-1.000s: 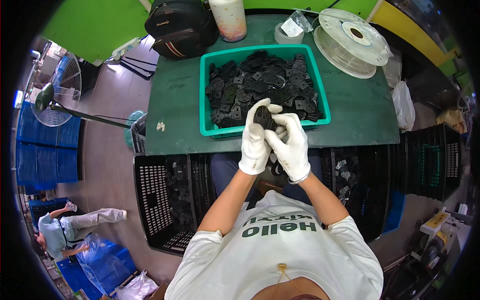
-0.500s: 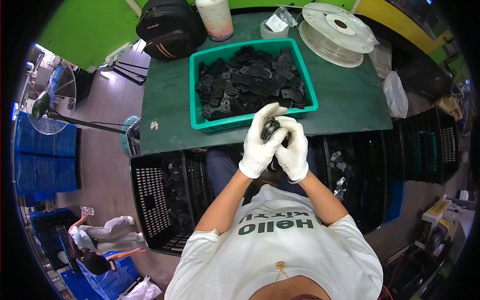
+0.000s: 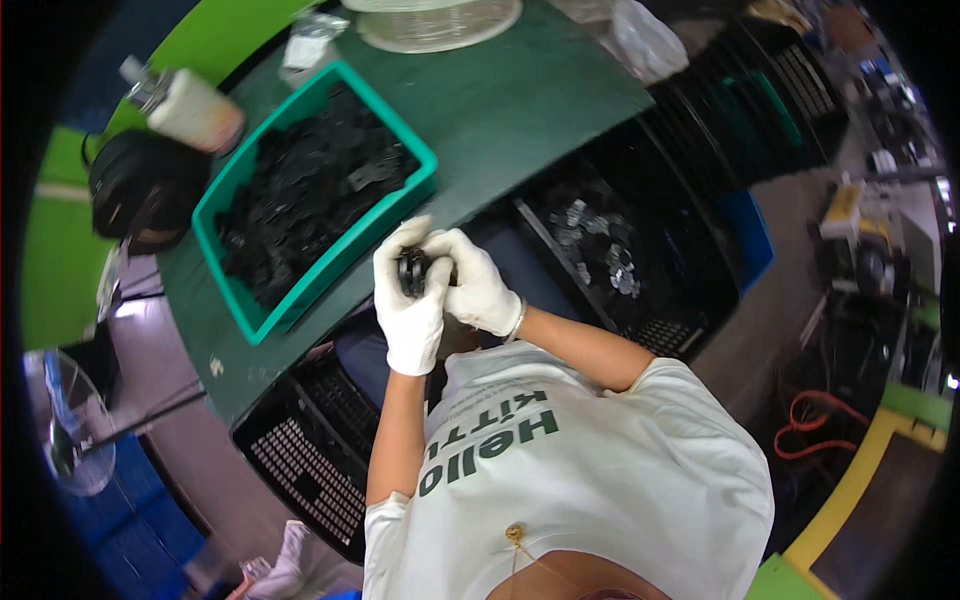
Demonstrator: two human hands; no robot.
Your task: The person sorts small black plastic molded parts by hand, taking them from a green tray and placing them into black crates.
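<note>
Both my hands wear white gloves and come together just off the table's near edge. My left hand [image 3: 405, 305] is curled round a few small black parts [image 3: 411, 271], which look pressed together in a short stack. Against the other side of them, my right hand [image 3: 474, 284] has its fingers bent and closed. What kind of parts they are cannot be made out. Just beyond my left hand, a green plastic bin [image 3: 345, 245] holds a heap of flat black pieces [image 3: 305, 185].
The dark green table [image 3: 500, 110] carries a clear spool [image 3: 440, 25], a bottle [image 3: 195, 110] and a black bag [image 3: 150, 190]. Below it on the right, a black crate [image 3: 690, 290] holds shiny metal pieces [image 3: 600, 240]; another perforated crate [image 3: 305, 470] stands on the left.
My view has turned to the right, so the table and bin appear tilted and farther left. Both hands stay closed on the black parts. The crate with metal pieces shows more fully.
</note>
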